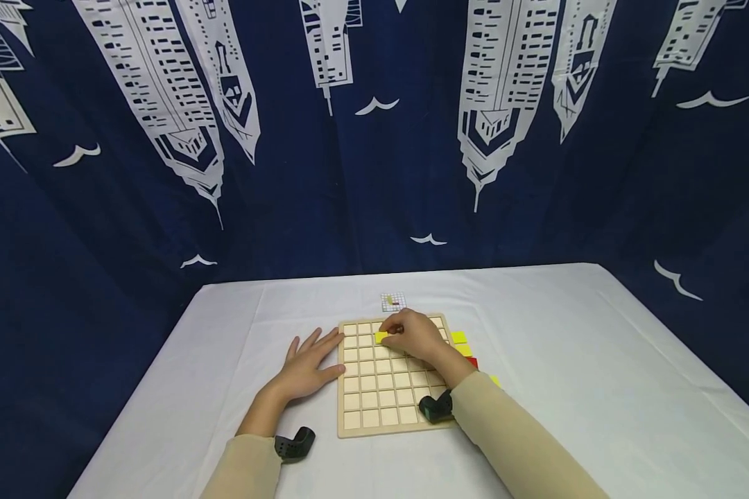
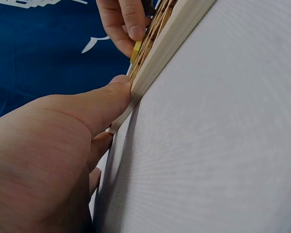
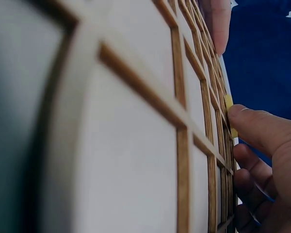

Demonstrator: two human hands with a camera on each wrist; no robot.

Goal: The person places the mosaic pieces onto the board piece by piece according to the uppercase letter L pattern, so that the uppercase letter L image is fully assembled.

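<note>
A wooden grid board [image 1: 358, 419] with square cells lies flat on the table. Over its upper part, my right hand [image 1: 417, 337] pinches a yellow square tile [image 1: 381, 337] between thumb and fingers. The tile [image 2: 136, 51] shows edge-on from the left wrist, close over the cells. My left hand [image 1: 308, 367] lies with fingers spread at the board's left side, its thumb and fingertips touching the wooden rim. Seen from the right wrist, the right thumb [image 3: 257, 121] presses on the yellow tile's near face.
Along the board's right side lie more yellow tiles [image 1: 460, 337] and a red tile [image 1: 472, 362], partly hidden by the right forearm. Behind the board is a small printed grid card [image 1: 393, 301]. A white cloth covers the table [image 1: 568, 333]; a dark blue curtain [image 1: 349, 194] hangs beyond it.
</note>
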